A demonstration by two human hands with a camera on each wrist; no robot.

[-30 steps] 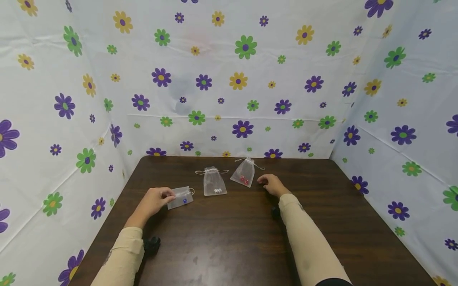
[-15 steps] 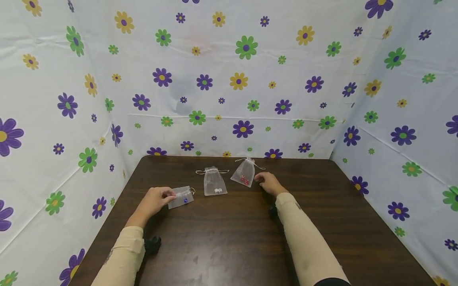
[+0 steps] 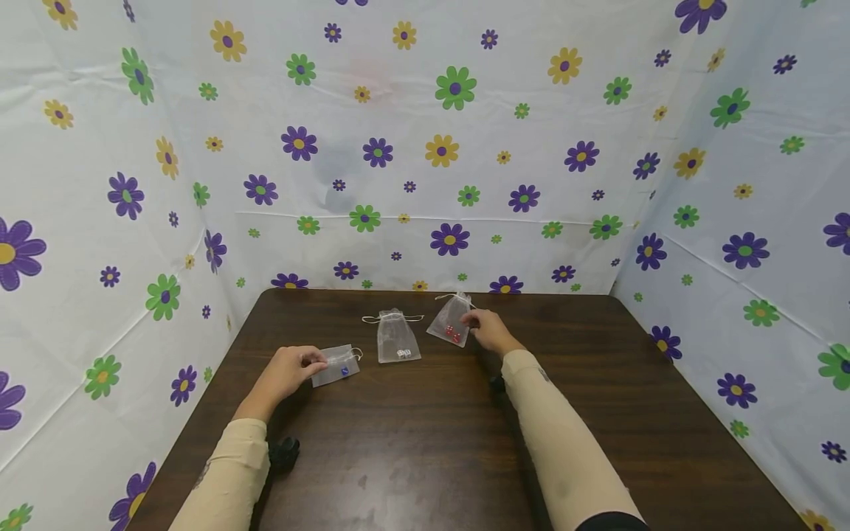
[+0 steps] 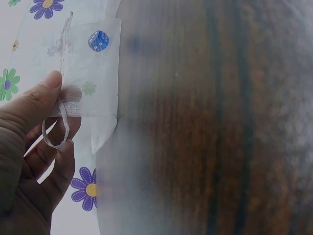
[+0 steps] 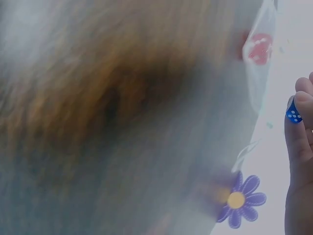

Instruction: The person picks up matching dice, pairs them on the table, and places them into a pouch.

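Observation:
Between thumb and fingertips my left hand (image 3: 285, 372) pinches a small sheer white drawstring bag (image 4: 93, 93) at its drawstring end. One blue die (image 4: 98, 41) shows through the mesh. My right hand (image 3: 493, 332) is at the right edge of a second drawstring bag (image 3: 451, 313), which lies flat with red dice (image 3: 454, 333) inside. In the right wrist view another blue die (image 5: 294, 113) is pinched between the right thumb and finger. A third sheer bag (image 3: 397, 332), holding white dice (image 3: 404, 354), lies between the two hands.
The dark wooden table (image 3: 405, 442) ends at the back against a flower-printed sheet (image 3: 405, 243), which also covers both sides. Black wrist cameras, such as the left one (image 3: 284, 453), hang under the forearms close to the tabletop.
My right hand has moved left, from beside the red-dice bag to its right edge. The left hand and its bag have stayed nearly still.

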